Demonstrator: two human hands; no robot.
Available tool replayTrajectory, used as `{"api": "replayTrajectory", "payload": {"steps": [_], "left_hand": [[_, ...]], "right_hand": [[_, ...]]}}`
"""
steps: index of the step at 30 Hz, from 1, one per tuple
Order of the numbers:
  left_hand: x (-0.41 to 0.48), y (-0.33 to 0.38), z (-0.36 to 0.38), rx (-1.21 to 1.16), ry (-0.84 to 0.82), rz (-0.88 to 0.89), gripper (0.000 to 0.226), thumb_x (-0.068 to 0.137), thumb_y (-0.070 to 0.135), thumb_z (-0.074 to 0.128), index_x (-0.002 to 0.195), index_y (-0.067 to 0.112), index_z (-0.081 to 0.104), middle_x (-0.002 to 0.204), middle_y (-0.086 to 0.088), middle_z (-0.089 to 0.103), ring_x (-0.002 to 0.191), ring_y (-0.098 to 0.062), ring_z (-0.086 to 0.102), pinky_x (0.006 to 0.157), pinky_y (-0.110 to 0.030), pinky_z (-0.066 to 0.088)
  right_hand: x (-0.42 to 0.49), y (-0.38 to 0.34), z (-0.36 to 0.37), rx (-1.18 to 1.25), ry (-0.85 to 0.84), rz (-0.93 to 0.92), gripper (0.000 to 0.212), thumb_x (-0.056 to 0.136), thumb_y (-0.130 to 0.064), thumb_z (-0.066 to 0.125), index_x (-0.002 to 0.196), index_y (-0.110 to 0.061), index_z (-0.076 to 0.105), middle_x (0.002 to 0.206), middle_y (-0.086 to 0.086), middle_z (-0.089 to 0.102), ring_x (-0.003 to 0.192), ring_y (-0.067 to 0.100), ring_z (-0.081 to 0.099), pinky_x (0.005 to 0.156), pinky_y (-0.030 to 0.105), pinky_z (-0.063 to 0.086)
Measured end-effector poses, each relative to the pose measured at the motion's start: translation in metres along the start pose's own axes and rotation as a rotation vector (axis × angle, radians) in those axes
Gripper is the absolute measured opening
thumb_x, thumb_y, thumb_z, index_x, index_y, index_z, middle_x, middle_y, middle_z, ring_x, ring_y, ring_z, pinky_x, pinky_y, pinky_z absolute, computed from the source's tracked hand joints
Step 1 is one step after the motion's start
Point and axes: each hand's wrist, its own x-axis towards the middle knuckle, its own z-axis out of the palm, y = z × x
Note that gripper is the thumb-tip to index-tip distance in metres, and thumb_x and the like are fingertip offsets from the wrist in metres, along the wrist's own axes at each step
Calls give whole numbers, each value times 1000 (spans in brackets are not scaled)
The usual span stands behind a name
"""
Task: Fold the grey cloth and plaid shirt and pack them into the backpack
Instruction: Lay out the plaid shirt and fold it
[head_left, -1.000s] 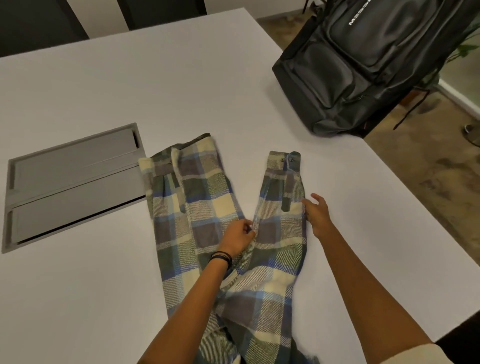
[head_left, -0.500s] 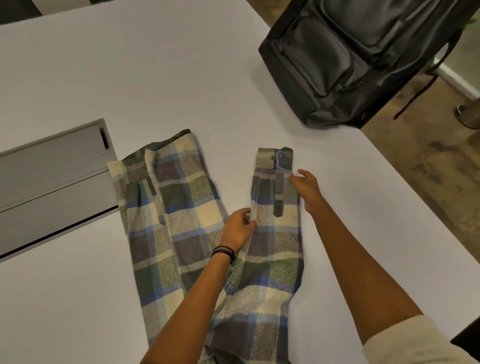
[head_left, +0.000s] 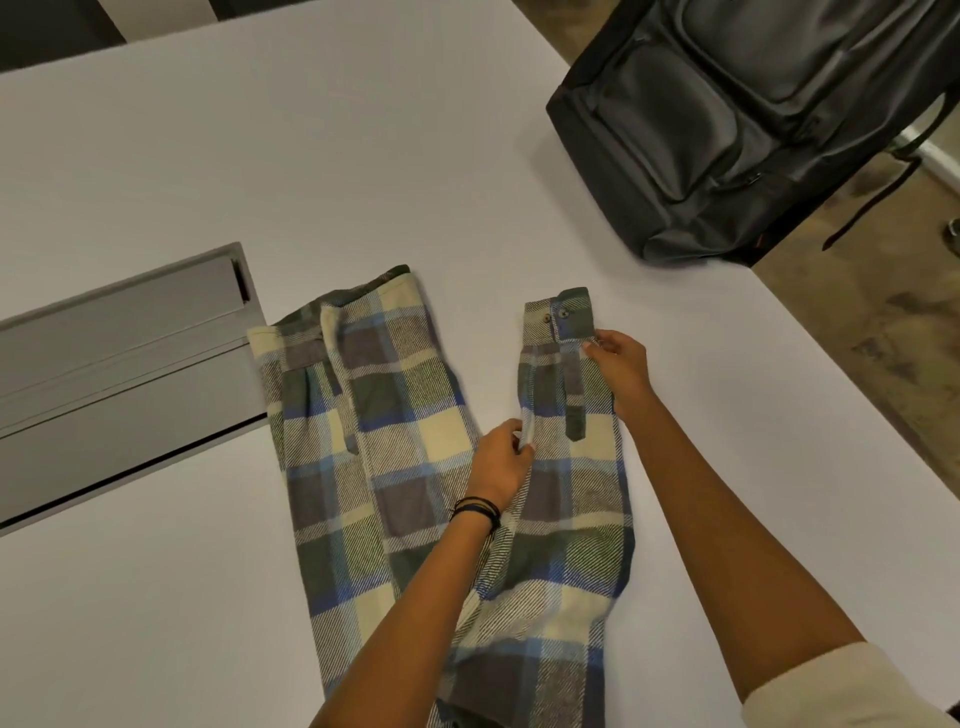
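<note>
Head view: the plaid shirt lies flat on the white table, near the person, with both sleeves stretched toward the far side. The wider sleeve is on the left, and the narrower sleeve on the right ends in a buttoned cuff. A strip of bare table shows between the two. The shirt's near end runs out of the bottom of the picture.

The left hand sits at the inner edge of the narrower sleeve, fingers curled, thumb and fingertips pinching a small fold of that edge. The right hand is farther up the same sleeve, just below the cuff, its fingers bent over the outer edge and pinching the cloth there. Dark bands circle the left wrist, and a cream cuff covers the right arm near the elbow.

Left of the shirt, touching its wider sleeve, a grey hatch panel is set into the tabletop. Far right, well apart from the shirt, the dark backpack rests at the table's corner — part of it hangs past the edge, over a brown floor.
</note>
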Motion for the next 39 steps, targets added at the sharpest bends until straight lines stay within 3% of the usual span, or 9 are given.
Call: {"api": "replayTrajectory", "payload": {"steps": [6,9,18,22,25,30,33,36,39], "left_hand": [[-8,3,-8,-41,46,48,40,94,9,48,134,11,43,112,-14,59,88,-21,53,74,-21,39],[-16,5,-14,-56,66,85,44,95,8,46,137,16,39,119,-15,56,93,-25,55,77,-22,40],[-37,2,-48,-137,111,148,41,93,7,47,133,14,41,78,3,46,57,-8,41,53,-18,36],[-52,-4,-70,-152,95,146,43,94,11,47,135,14,37,91,-1,51,66,-12,48,57,-19,40],[-65,-10,-83,-172,95,176,42,93,10,48,133,13,37,86,1,51,59,-9,46,51,-16,38],[-89,-16,-102,-238,111,181,47,94,11,49,138,15,32,91,6,47,72,-19,53,71,-35,52],[-98,-22,-109,-263,122,180,41,94,17,50,132,20,36,95,8,46,77,-7,51,72,-23,48],[-105,-34,-106,-262,101,189,28,94,23,52,113,4,49,101,-9,52,90,-16,52,78,-23,41],[-110,-53,-98,-301,-47,101,38,89,39,58,114,11,51,115,-12,53,105,-25,53,94,-41,44]], "right_hand": [[-15,-16,6,8,28,-80,29,91,-13,56,119,-7,58,117,8,60,100,20,55,87,33,48],[-21,-27,9,24,19,-76,28,92,-14,55,119,-8,58,119,9,61,103,25,58,91,39,50],[-50,-58,25,103,-45,-110,24,93,-12,53,116,-10,57,114,10,62,105,28,60,93,45,51],[-68,-70,39,110,-91,-130,24,93,-13,52,117,-12,57,117,9,62,106,28,60,94,47,50],[-82,-78,50,108,-125,-146,24,93,-13,51,117,-13,57,118,8,61,107,27,59,95,47,49],[-103,-89,65,114,-174,-173,24,93,-12,50,117,-12,58,118,9,62,107,28,58,96,48,48],[-113,-98,72,138,-195,-189,23,94,-12,48,113,-13,60,115,9,62,108,29,57,95,46,48],[-122,-111,77,165,-212,-222,23,95,-12,46,113,-13,60,113,8,63,104,25,58,83,36,51],[-131,-120,81,196,-235,-249,22,95,-11,44,111,-11,60,102,5,64,89,18,61,66,26,50]]}}
